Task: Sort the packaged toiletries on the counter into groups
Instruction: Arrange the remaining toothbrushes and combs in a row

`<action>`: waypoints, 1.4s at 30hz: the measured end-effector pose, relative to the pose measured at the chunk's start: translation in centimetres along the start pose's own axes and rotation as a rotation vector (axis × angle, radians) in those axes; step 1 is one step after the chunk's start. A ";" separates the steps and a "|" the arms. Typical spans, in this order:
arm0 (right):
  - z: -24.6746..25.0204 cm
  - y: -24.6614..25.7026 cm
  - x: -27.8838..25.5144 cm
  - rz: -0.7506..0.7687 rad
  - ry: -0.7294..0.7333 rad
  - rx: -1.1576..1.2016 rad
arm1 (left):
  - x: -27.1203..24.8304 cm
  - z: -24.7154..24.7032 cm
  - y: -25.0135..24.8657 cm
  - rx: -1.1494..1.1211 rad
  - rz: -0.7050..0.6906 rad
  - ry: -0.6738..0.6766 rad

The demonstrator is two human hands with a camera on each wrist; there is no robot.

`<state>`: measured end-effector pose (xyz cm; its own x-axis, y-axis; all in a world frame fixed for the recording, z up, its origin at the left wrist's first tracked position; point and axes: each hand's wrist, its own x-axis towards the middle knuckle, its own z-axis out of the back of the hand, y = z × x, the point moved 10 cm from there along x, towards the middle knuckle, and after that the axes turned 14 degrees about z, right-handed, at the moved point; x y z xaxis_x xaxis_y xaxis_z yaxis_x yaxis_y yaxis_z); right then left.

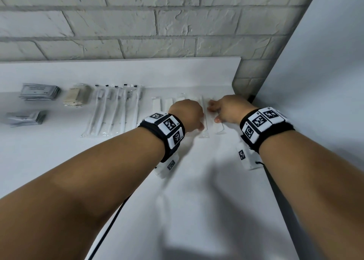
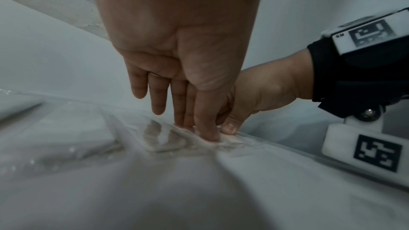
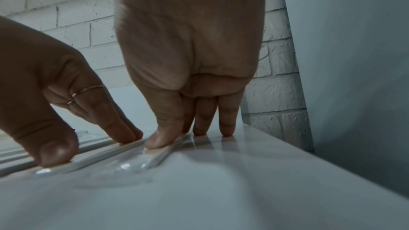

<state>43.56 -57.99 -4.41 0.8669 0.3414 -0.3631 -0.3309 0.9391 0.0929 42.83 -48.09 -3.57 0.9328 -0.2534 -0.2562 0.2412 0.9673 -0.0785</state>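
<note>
A row of long white packets in clear wrap (image 1: 167, 104) lies at the counter's far right, and both hands are on it. My left hand (image 1: 194, 122) presses straight fingers and thumb down on the crinkled wrap (image 2: 163, 139); its fingertips (image 2: 208, 134) touch the plastic. My right hand (image 1: 214, 112) is right beside it, with its fingers (image 3: 226, 128) straight and its thumb on the neighbouring wrapped packet (image 3: 137, 163). One narrow packet (image 1: 203, 126) shows between the two hands. Neither hand curls round anything. Sorted to the left are wrapped toothbrushes (image 1: 116, 110), beige packets (image 1: 77, 96) and grey sachets (image 1: 39, 91).
A second small pile of grey sachets (image 1: 25, 118) lies nearer the front left. A white brick wall (image 1: 157, 23) backs the counter (image 1: 197, 181), and a plain white panel (image 1: 325, 82) closes it on the right, close to my right wrist.
</note>
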 end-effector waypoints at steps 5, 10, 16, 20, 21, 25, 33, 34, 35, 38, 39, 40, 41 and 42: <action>0.1 -0.1 0.0 -0.008 -0.039 0.046 | 0.0 -0.1 0.2 -0.010 0.012 0.014; 0.2 -0.5 -0.4 -0.016 -0.082 0.149 | -0.2 0.4 1.3 -0.116 0.008 0.004; 1.8 1.8 -0.5 0.028 -0.266 0.154 | -0.6 1.7 4.8 -0.033 0.088 -0.030; 0.6 4.8 0.5 0.087 -0.116 -0.041 | -1.1 0.6 4.6 0.021 0.083 -0.007; 0.3 4.9 0.5 0.084 -0.094 -0.049 | -1.2 0.6 4.4 0.014 0.080 -0.010; 0.1 5.0 0.0 0.069 -0.080 0.006 | -1.2 0.6 4.6 -0.015 0.074 -0.012; 1.7 7.3 0.4 0.136 -0.173 0.073 | -1.7 2.1 8.0 -0.007 0.156 -0.063; 1.5 7.8 0.7 0.140 -0.151 0.061 | -1.8 1.9 8.1 0.013 0.156 -0.048; 1.1 8.3 1.1 0.147 -0.121 0.040 | -1.8 1.4 8.0 0.028 0.153 -0.028; 0.1 8.9 1.6 0.167 -0.049 -0.056 | -1.9 0.4 8.1 0.020 0.148 0.004; -0.1 8.8 1.6 0.161 -0.042 -0.058 | -1.9 0.5 8.2 0.004 0.145 -0.001; 0.1 8.7 1.5 0.160 -0.050 -0.042 | -1.9 0.7 8.5 -0.016 0.145 -0.012; 0.3 8.4 1.3 0.157 -0.065 -0.008 | -1.9 1.0 8.8 -0.034 0.149 -0.027; 0.6 8.0 1.1 0.147 -0.084 0.038 | -1.9 1.3 9.3 -0.043 0.158 -0.042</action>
<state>42.09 -50.10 -3.55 0.8390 0.4758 -0.2641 -0.4435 0.8791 0.1747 43.62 -38.59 -2.52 0.9688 -0.0967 -0.2280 0.0799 0.9934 -0.0818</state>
